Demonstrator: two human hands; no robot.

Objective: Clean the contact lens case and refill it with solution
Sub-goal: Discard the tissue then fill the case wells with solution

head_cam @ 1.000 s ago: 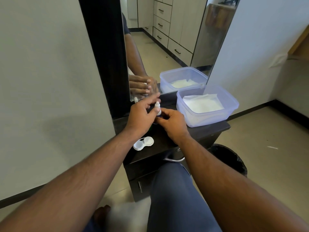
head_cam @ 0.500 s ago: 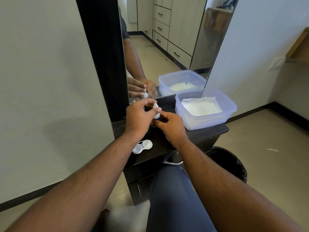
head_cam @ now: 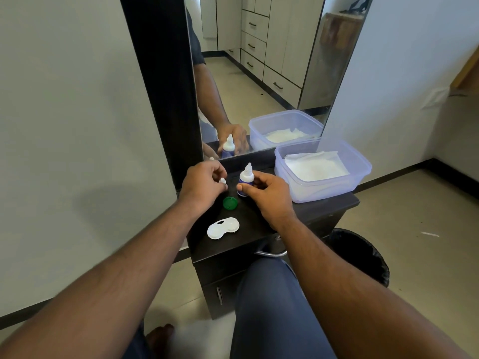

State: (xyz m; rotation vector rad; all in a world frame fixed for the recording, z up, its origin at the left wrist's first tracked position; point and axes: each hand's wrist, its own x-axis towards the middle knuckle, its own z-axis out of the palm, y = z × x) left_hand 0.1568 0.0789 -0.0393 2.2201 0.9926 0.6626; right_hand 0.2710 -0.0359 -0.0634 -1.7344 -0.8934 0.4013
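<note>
A small white solution bottle [head_cam: 246, 179] with a blue label stands upright on the dark cabinet top [head_cam: 259, 224], its nozzle bare. My right hand [head_cam: 267, 193] grips its body. My left hand [head_cam: 204, 181] is just left of it and pinches a small white cap [head_cam: 223, 181] between fingertips. The white contact lens case [head_cam: 223, 228] lies open near the front edge of the cabinet top, its two wells showing. A green round lid [head_cam: 230, 203] lies flat between the case and the bottle.
A clear plastic tub [head_cam: 360, 174] with white tissue inside sits on the cabinet's right end. A tall mirror [head_cam: 259, 73] in a black frame stands right behind the bottle. A black bin [head_cam: 363, 255] sits on the floor to the right. My knee is under the cabinet's front.
My left hand has drawn left away from the bottle's tip with the small white cap in it, leaving the nozzle uncovered. The green lid is now in sight.
</note>
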